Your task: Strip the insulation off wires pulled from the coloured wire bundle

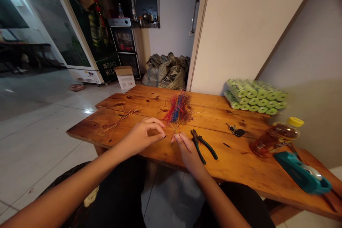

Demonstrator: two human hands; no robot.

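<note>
My left hand [145,133] is over the front of the wooden table, thumb and fingers apart, with nothing visible between them. Just to its right, my right hand [185,146] pinches the end of thin wires [176,127] that stick up from its fingertips. Beyond both hands lies a tangled bundle of red, blue and yellow wires [178,107]. A few loose copper-coloured wires [121,118] rest on the table left of my left hand. Pliers with dark green handles [203,145] lie spread beside my right hand.
On the table's [235,165] right side are keys [235,130], a bottle with a yellow cap [276,137] and a teal tape dispenser [301,172]. Green rolls [255,96] are stacked at the back right. Sacks [168,72] and a carton [125,77] stand behind the table.
</note>
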